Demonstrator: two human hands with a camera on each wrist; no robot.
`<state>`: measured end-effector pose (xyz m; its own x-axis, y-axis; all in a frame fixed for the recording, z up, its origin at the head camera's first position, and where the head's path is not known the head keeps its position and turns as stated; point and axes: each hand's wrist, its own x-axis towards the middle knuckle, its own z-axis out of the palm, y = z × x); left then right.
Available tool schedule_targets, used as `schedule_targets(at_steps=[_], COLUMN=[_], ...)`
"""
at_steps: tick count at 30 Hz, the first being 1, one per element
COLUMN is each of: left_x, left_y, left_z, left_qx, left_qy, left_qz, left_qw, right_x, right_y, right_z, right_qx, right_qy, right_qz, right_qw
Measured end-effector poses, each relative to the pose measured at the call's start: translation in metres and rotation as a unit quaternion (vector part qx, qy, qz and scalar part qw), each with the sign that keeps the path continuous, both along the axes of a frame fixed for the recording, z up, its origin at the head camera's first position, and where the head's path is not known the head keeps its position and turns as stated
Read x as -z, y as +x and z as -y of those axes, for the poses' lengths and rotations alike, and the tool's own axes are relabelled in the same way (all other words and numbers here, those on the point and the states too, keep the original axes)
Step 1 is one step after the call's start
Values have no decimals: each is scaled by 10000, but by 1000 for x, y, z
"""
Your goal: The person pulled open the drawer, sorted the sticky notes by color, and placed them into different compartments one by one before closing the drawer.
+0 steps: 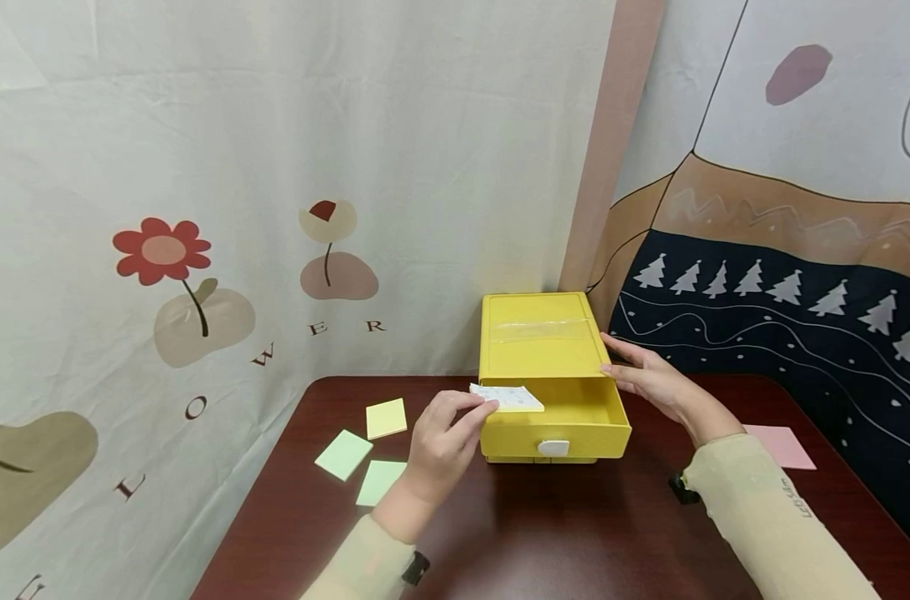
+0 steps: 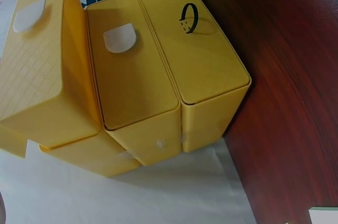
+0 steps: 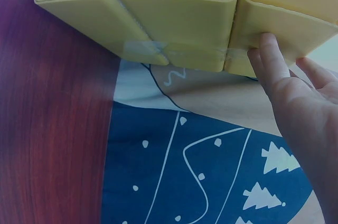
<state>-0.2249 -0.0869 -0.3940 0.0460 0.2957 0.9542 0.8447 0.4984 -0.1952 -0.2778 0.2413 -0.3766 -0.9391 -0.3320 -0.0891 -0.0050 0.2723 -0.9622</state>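
Drawer unit, yellow point(image 1: 537, 360): three tiers, standing on a dark red-brown worktop point(image 1: 545, 533); clear tape point(image 1: 533, 332) across its top. Top drawer point(image 1: 511, 442) pulled out, with a white tab point(image 1: 554, 448) on its front. Middle tier likewise white-tabbed; bottom tier fitted with a black loop point(image 2: 194, 18).

Paper piece, white with faint markings point(image 1: 511, 397): over the left part of the open top drawer, pinched between thumb and fingers of the left hand point(image 1: 442, 437).

Right hand point(image 1: 653, 379): fingers extended and spread, fingertips touching the right side of the unit at its top tier; holds nothing.

Square notes, left of the unit: one pale yellow point(image 1: 386, 418), two pale green point(image 1: 343, 455) point(image 1: 381, 482), lying near one another. Pink sheet point(image 1: 781, 447): at right, partly behind the right sleeve point(image 1: 773, 508).

Backdrop: pale cloth point(image 1: 425, 167) printed with flowers and letters.
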Motion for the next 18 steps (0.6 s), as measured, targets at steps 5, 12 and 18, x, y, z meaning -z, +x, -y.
schedule_targets(at_steps=[5,12,18], left_x=[-2,-5,-6], left_y=[-2,-5,-6], left_z=[-5,-12,-15], left_qx=[-3,-8,-87], left_qy=[-108,-293,-459], left_qz=[91,293,627], left_qw=[9999,9991,9969], right_x=[-1,-1,-1], right_y=[1,1,2], right_z=[0,0,1], right_qx=[-19,6,24], right_qy=[-11,-32,-63], right_qz=[24,69,83], right_qw=[10000,10000,9999])
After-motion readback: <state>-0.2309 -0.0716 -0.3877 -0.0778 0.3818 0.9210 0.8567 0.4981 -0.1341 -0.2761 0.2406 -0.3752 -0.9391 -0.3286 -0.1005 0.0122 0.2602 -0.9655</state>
